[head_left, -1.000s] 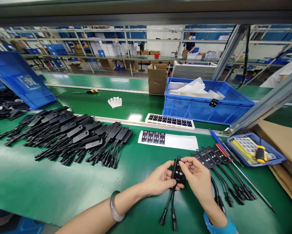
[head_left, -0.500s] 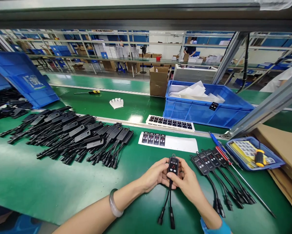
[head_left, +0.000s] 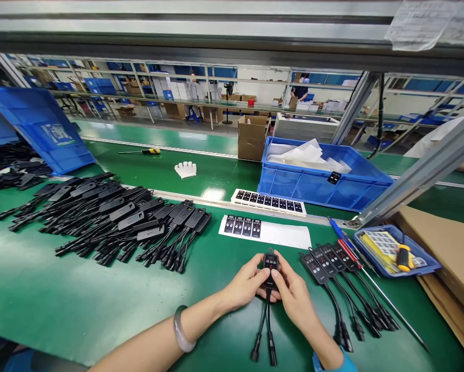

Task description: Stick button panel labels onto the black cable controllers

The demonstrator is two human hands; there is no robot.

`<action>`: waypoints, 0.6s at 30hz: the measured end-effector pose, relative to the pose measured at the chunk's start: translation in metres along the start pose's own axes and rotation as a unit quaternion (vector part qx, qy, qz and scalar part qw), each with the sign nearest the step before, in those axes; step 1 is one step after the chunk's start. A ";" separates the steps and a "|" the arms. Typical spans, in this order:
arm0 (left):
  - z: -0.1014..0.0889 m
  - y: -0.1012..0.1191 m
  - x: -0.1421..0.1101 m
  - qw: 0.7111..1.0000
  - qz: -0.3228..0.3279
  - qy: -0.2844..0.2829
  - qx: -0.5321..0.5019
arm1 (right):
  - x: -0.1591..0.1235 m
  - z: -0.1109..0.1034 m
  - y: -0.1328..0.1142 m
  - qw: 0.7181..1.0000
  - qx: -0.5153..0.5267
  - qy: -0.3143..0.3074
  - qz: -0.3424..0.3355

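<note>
Two bare hands are together around one black rectangular plastic controller [head_left: 271,264], held above the green table [head_left: 139,310] with its printed face up. The left hand [head_left: 247,283] grips one long side and the right hand [head_left: 295,295] the other. Both thumbs press on its face, and fingers show beneath it. Its two black cables hang toward six o'clock, ending in black connectors [head_left: 271,351].

Taking the held controller as the centre of the dial, four black controllers with printed faces [head_left: 313,267] lie side by side at about three o'clock, near the right hand, cables angled toward five. Just beyond them lies a red-handled screwdriver [head_left: 348,252] with a long metal shaft; farther out is a shallow blue plastic tray [head_left: 421,267].

At twelve o'clock, a white backing sheet [head_left: 286,233] carries four black printed labels [head_left: 238,226], with a fuller white label sheet [head_left: 268,201] behind it. A large blue plastic bin [head_left: 317,188] holding white paper stands at one o'clock. Many black controllers [head_left: 127,217] lie heaped between nine and ten, and a white glove [head_left: 186,169] lies between ten and eleven.
</note>
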State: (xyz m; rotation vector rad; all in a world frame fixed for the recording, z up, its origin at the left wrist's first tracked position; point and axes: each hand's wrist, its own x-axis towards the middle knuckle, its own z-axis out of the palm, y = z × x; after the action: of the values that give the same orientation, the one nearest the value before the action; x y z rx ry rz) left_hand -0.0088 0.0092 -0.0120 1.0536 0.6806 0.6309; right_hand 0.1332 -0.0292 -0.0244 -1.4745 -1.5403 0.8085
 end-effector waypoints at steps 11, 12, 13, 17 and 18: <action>-0.038 0.017 0.006 0.776 0.178 0.132 0.590 | 0.024 -0.077 -0.009 0.893 -0.444 0.074 0.026; -0.042 0.016 0.008 0.730 0.166 0.157 0.645 | 0.029 -0.090 -0.005 0.868 -0.486 0.068 0.070; -0.046 0.014 0.010 0.694 0.147 0.171 0.683 | 0.034 -0.101 -0.001 0.851 -0.511 0.070 0.102; -0.050 0.006 0.014 0.633 0.096 0.175 0.748 | 0.040 -0.122 0.015 0.819 -0.546 0.091 0.154; -0.049 0.006 0.014 0.628 0.093 0.174 0.752 | 0.039 -0.122 0.018 0.816 -0.550 0.093 0.153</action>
State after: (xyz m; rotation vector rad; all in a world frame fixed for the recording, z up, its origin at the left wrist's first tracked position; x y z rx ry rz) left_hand -0.0380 0.0495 -0.0260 2.6378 1.5474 0.3155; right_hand 0.2512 -0.0003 0.0193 -2.5758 -1.6973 -0.2038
